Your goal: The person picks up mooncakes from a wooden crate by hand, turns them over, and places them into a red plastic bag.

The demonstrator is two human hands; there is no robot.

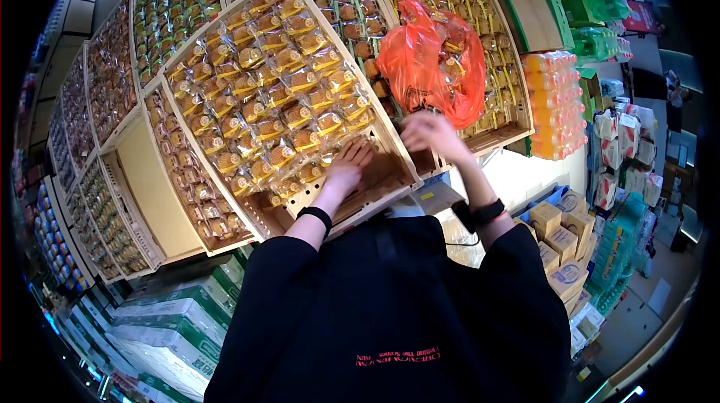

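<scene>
Wrapped round pastries with yellow bands [277, 95] fill most of a tilted wooden crate [379, 122]. My left hand [351, 165] lies on the pastries at the crate's near end, fingers stretched out, with nothing seen in its grasp. Just right of the crate's edge, my right hand [427, 134] hangs in the air, blurred, its fingers partly bent; whether it holds anything is unclear. Beyond it a red plastic bag [420, 65] rests on another crate of pastries [499, 65], with a few wrapped pastries showing in its mouth.
More pastry crates [174, 17] stretch away to the left and back. A bare wooden panel [156, 185] shows at the left. Orange drink bottles [553, 107] stand at the right, above stacked cartons [562, 242]. White and green boxes [176, 320] are stacked at the lower left.
</scene>
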